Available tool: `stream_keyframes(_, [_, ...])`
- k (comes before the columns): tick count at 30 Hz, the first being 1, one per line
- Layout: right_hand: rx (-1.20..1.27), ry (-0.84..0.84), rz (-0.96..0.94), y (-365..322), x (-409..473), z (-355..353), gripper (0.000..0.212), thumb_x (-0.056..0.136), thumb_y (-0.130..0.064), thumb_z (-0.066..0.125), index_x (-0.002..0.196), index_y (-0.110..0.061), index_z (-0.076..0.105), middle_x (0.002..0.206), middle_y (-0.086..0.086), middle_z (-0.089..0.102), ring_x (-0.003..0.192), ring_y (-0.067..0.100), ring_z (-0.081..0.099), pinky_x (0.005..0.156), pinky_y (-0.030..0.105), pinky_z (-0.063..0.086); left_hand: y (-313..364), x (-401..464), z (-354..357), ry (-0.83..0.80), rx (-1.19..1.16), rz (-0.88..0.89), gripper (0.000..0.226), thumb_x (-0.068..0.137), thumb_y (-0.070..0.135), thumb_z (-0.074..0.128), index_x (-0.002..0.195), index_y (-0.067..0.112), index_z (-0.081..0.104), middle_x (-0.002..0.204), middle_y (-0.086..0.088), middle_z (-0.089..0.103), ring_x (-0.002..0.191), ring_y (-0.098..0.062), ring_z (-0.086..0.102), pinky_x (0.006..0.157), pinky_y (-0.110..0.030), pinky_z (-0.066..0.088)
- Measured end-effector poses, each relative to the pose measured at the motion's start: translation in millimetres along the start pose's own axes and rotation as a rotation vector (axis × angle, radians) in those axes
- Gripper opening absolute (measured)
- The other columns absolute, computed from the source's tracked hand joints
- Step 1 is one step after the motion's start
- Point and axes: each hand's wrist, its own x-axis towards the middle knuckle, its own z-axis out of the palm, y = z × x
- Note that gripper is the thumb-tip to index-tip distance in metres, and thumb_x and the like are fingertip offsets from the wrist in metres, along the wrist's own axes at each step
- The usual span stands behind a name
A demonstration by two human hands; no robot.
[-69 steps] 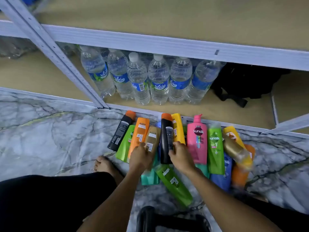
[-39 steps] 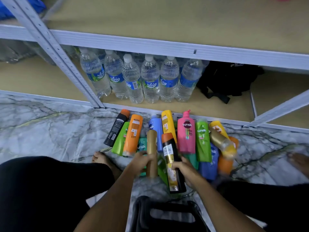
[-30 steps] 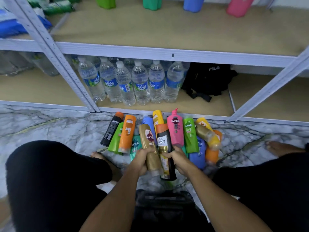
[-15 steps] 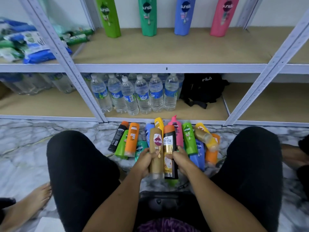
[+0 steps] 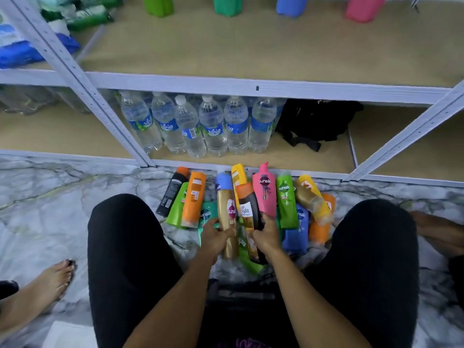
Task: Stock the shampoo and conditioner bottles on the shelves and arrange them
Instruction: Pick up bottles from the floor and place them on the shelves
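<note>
My left hand (image 5: pixel 215 236) grips a gold bottle (image 5: pixel 227 210) held upright between my knees. Right beside it, my right hand (image 5: pixel 266 236) grips a black bottle with an orange cap (image 5: pixel 248 204). Behind both, several shampoo and conditioner bottles lie on the marble floor, among them an orange bottle (image 5: pixel 194 197), a pink pump bottle (image 5: pixel 264 190) and a green bottle (image 5: pixel 285 199). On the tan middle shelf (image 5: pixel 226 49) the bases of a green bottle (image 5: pixel 158 5), a teal bottle (image 5: pixel 227 5), a blue bottle (image 5: pixel 291 5) and a pink bottle (image 5: pixel 364 7) stand in a row at the back.
Several water bottles (image 5: pixel 200 126) and a black bag (image 5: pixel 316 121) sit on the bottom shelf. White slanted shelf posts (image 5: pixel 82 86) frame the bay. Packets (image 5: pixel 30 41) lie on the left shelf. Another person's foot (image 5: pixel 50 277) is at the left, and a black stool (image 5: pixel 241 295) is under me.
Both hands picked up a bottle each from the floor pile and raised them upright side by side. Since half a second ago the view has dipped lower, cutting off the shelf bottles' tops.
</note>
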Motion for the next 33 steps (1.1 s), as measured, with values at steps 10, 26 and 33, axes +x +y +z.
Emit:
stream_keyframes(10, [-0.18,-0.005,0.049,-99,-28,-13,0.054,0.079,-0.012,0.072,0.129,-0.012,0.051,0.115,0.004,0.066,0.107,0.024,0.062,0.09,0.032,0.05,42,-3,1,0.108,0.076,-0.125,0.05,0.069,0.026,0.08,0.113,0.02,0.059,0.097,0.0,0.07,0.085,-0.019,0.067,0.081,-0.041,0.056])
stream_keyframes(26, [-0.175,-0.142,-0.177,-399,-210,-123,0.068,0.078,-0.022,0.076,0.138,-0.021,0.044,0.121,-0.006,0.063,0.107,0.014,0.062,0.09,0.031,0.051,335,-212,-152,0.097,0.048,0.127,0.045,0.071,0.021,0.082,0.111,0.017,0.062,0.098,0.006,0.071,0.087,-0.008,0.067,0.067,-0.02,0.051])
stream_keyframes(33, [-0.063,-0.156,-0.489,-523,-264,-153,0.062,0.077,-0.017,0.077,0.131,-0.03,0.05,0.106,-0.013,0.068,0.101,0.007,0.064,0.08,0.019,0.05,456,-266,-213,0.249,-0.114,0.41,0.041,0.071,0.016,0.082,0.104,0.031,0.063,0.085,0.01,0.072,0.075,0.001,0.067,0.062,-0.013,0.05])
